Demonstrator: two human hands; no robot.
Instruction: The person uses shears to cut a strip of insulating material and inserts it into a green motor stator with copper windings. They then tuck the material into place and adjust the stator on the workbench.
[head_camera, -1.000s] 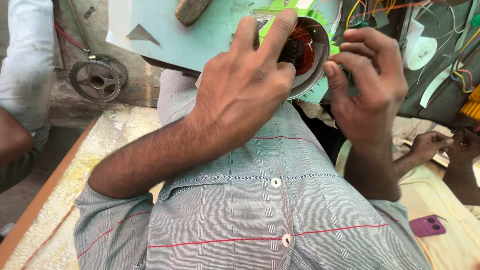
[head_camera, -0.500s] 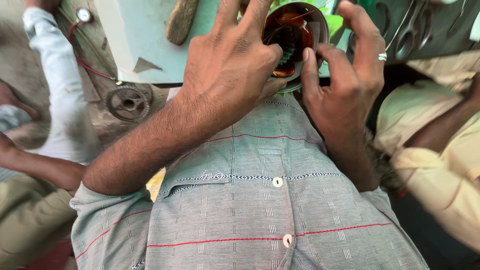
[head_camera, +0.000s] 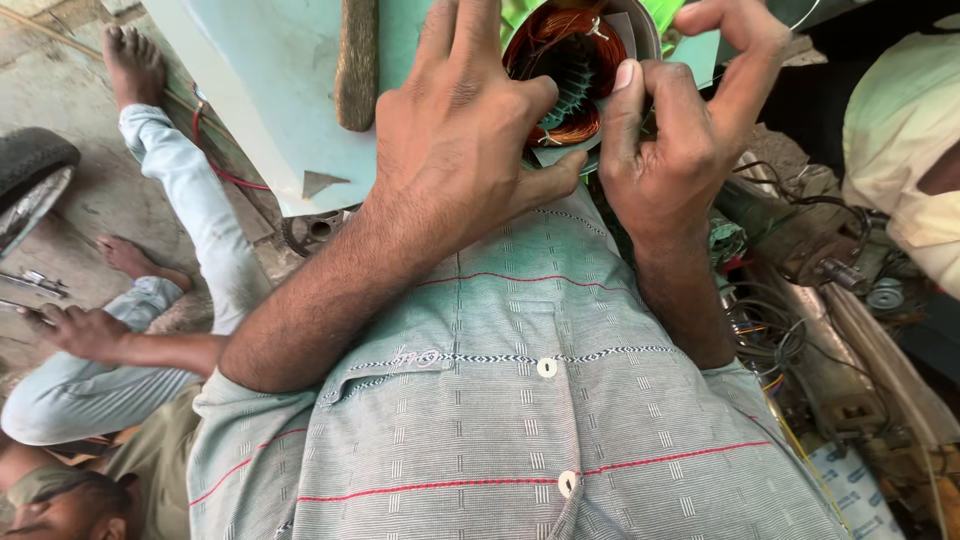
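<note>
Filling the lower half of the head view is the person's grey checked shirt (head_camera: 520, 420), and above it the pale blue-green bench top (head_camera: 270, 90) is now lying nearer and larger than a second ago, since the camera has been swinging left: the phone and the seated arms on the right have gone out of sight, and a co-worker in light jeans (head_camera: 190, 230) is now sitting on the ground at the left, bare feet out, one hand (head_camera: 85, 330) resting by some small tools. A person in a cream shirt (head_camera: 900, 130) is crowding in at the upper right. The round motor stator (head_camera: 575, 80), copper windings glowing inside its metal ring, is sitting at the top centre on the bench edge, and it is staying put between the two hands while the view shifts, so the work on the coils looks uninterrupted. The left hand (head_camera: 460, 140) is lying curled over the stator's left rim, fingers bent and closed against it, thumb stretched underneath. The right hand (head_camera: 680, 140) is pinching at the right rim, thumb (head_camera: 625, 100) pressing a pale slip of insulating paper, index finger arched above. A wooden handle (head_camera: 355, 60) is lying on the bench just left of the hand. Tangled wires (head_camera: 770, 340) and greasy motor parts (head_camera: 820, 260) are cluttering the right side, close to the right forearm.
</note>
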